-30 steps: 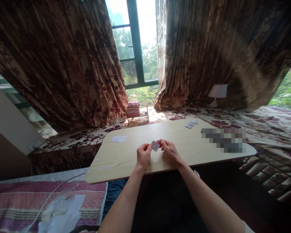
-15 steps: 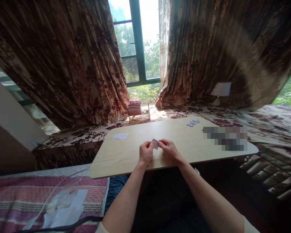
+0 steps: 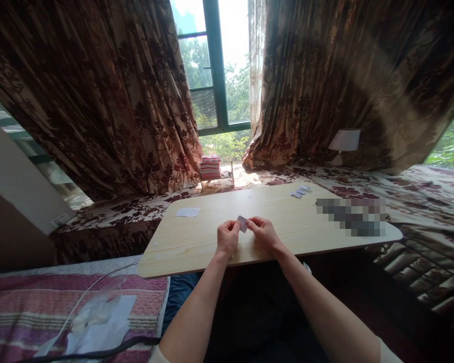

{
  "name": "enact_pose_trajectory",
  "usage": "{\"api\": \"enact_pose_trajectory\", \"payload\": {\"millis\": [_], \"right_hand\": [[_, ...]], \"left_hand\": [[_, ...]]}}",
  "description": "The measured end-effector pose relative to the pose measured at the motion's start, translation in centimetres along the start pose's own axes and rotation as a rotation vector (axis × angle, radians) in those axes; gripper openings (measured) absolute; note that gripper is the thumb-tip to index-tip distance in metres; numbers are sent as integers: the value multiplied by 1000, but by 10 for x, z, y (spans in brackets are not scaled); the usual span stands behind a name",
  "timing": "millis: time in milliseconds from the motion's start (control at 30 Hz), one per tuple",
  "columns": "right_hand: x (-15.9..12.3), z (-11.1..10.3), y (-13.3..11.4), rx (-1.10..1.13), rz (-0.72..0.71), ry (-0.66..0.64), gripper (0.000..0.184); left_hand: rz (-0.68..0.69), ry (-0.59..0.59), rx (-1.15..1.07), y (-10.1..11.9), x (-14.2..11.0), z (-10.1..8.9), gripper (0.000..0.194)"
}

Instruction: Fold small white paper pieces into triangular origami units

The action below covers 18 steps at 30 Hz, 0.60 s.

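A small white piece of paper [image 3: 242,223] is pinched between my two hands, just above the near middle of the wooden tabletop [image 3: 204,237]. My left hand [image 3: 228,237] grips its left side with thumb and fingers closed. On the other side, my right hand [image 3: 264,233] pinches the right edge the same way. The fingers hide part of the paper, and any fold in it is too small to make out. A flat white sheet [image 3: 187,212] lies toward the table's far left. Several small white paper pieces [image 3: 300,191] sit together near the far right edge.
A blurred-out dark object [image 3: 351,217] occupies the table's right end. Behind stand a small rack with folded striped cloths [image 3: 211,166] and a white lamp [image 3: 344,141]. White papers and a plastic bag [image 3: 98,317] rest on the striped bedding at lower left, beside a cable.
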State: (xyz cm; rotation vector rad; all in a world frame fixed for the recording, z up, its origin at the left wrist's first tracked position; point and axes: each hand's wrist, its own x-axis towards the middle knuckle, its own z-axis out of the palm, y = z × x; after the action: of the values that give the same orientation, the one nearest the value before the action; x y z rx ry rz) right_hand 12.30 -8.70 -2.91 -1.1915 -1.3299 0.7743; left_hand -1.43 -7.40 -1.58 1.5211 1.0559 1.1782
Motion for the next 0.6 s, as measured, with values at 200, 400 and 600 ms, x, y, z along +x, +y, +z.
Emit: {"api": "enact_pose_trajectory", "payload": {"millis": [200,400,600], "right_hand": [[1,0,4,14,33,37,31],[3,-3,5,24,24,82,31],[4,0,8,33,-10,76,31]], "left_hand": [[-10,22,3,0,1,1,34],[28,75,-9,6,-2,-4,32],[76,107,-63,15,-6,-5,38]]}}
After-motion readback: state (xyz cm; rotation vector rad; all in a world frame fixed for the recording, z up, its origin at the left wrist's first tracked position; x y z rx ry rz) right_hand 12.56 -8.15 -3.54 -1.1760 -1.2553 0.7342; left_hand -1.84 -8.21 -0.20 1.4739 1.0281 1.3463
